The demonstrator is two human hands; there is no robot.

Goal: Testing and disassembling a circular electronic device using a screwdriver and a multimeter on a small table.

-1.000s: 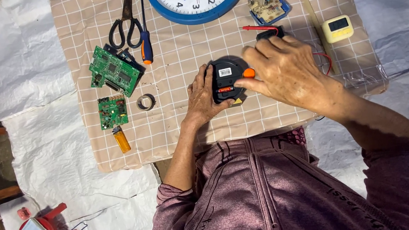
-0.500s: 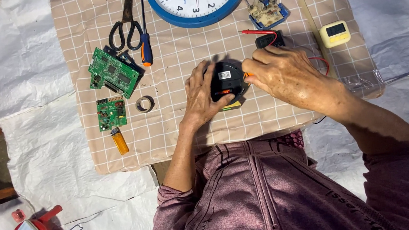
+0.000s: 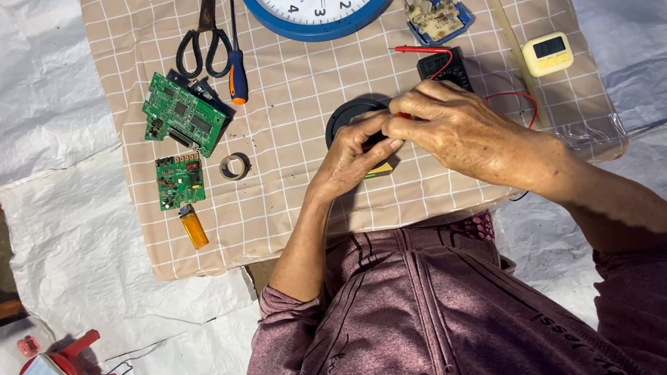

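- Left hand [image 3: 351, 158]: fingers curled around the near side of a round black plastic device [image 3: 350, 115], gripping it against the cloth.
- Right hand [image 3: 457, 124]: fingers bunched narrow over the device's right part, tips meeting the left fingertips; a small red-orange piece shows between them, but whether it is pinched cannot be told.
- Round black plastic device: lies under both sets of fingers on the beige checked cloth [image 3: 293, 94]; only its far-left rim is in view, and a yellow edge peeks out beneath the left fingers.
- Black multimeter with red lead [image 3: 443, 65]: just beyond the right fingers.
- Blue-rimmed round wall clock [image 3: 321, 3]: farther beyond both hands.
- Small yellow square timer [image 3: 548, 54]: well right of the right fingers.
- Grey metal ring [image 3: 234, 166]: left of the left fingers, apart.
- Large green circuit board [image 3: 182, 112], small green circuit board [image 3: 179, 181], orange lighter [image 3: 193, 226]: farther left.
- Black-handled scissors [image 3: 204, 38] and orange-handled screwdriver [image 3: 236, 63]: beyond and left of the left fingers.
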